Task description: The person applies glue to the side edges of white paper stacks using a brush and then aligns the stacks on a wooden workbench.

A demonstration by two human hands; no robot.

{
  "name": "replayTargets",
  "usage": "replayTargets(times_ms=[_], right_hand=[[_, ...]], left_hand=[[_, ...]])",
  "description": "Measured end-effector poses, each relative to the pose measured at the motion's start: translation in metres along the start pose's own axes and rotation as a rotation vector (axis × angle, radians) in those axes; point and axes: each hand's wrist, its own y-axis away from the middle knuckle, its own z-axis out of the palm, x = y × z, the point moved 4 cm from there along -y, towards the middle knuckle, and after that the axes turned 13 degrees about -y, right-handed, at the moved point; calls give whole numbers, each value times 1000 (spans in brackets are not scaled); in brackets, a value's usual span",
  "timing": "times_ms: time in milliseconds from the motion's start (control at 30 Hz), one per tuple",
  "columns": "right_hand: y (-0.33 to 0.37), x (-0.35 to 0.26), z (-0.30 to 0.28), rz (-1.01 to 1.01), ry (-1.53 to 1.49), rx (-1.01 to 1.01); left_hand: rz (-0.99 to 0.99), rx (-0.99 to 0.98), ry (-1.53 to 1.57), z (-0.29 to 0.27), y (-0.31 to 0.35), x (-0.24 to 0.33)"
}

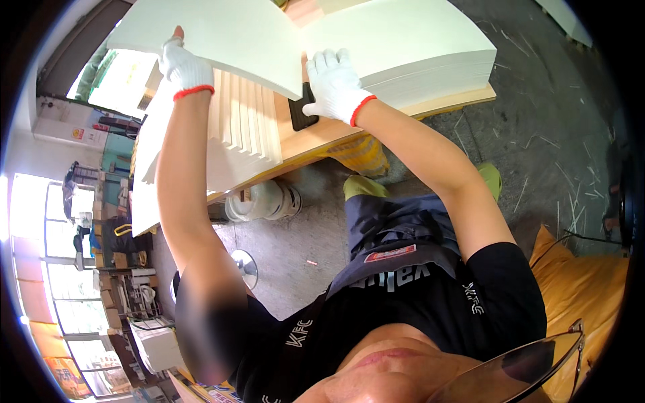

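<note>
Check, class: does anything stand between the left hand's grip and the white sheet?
Nothing visible does: the left hand's grip is on the white sheet at its near edge. A black object lies by the right hand's grip, not between.

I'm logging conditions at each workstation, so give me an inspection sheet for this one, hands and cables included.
Surface: pale wooden table, largely covered by white sheets.
Job's things: large white sheet, fanned white stack below it, thick white stack to the right.
Clutter: dark flat object near the right hand, kind unclear; striped yellow cloth below the table edge; thin pale strips on the floor.
Hands: both gloved; left hand at the large sheet's edge, grip unclear; right hand open, fingers extended.
Cables: dark cord by the orange sack, ends unclear.
Surroundings: white buckets underneath; loaded shelves and windows at left.
</note>
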Motion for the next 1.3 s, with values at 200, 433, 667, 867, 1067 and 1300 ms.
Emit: replayTargets(times_ms=[200,433,667,867,1067,1300], right_hand=[[-1,-5,-1,-6,29,-10],[-18,-11,-57,-166,-310,470],[-47,-42,-150,-553,-378,681],[-50,-24,-178,-683,-1140,662],[-80,-71,-207,-580,-1734,393],[-180,-171,-120,-449,-2082,86]], left_hand=[[-50,-9,16,-19,-57,8],[22,-219,175,3,-61,37],[-37,-396,398,25,-14,82],[639,-449,117,60,12,179],[454,-134,-1027,-120,-29,190],[227,-52,-586,-258,-30,162]])
